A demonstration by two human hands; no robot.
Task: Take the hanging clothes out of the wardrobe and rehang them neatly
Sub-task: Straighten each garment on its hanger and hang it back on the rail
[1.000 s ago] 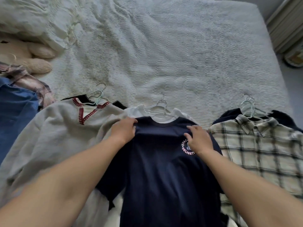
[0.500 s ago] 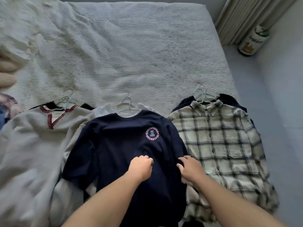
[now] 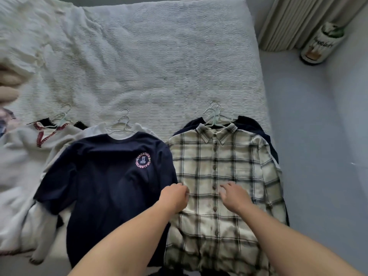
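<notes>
Bare forearms, no sleeves; left hand (image 3: 175,197), right hand (image 3: 235,196).

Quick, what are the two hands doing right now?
Left hand: fingers curled at the plaid shirt; whether it pinches cloth cannot be told.
Right hand: open, holding nothing, over the plaid shirt.

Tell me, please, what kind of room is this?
Most likely a bedroom: a bed with a white textured cover, shirts on hangers laid across it, and a curtain in the corner.

— How are the arms?
— Both reach forward, forearms bare.
— The left hand (image 3: 175,197)?
— Knuckles up, fingers curled under.
— The right hand (image 3: 235,196)?
— Palm down, fingers loosely spread and bent.
</notes>
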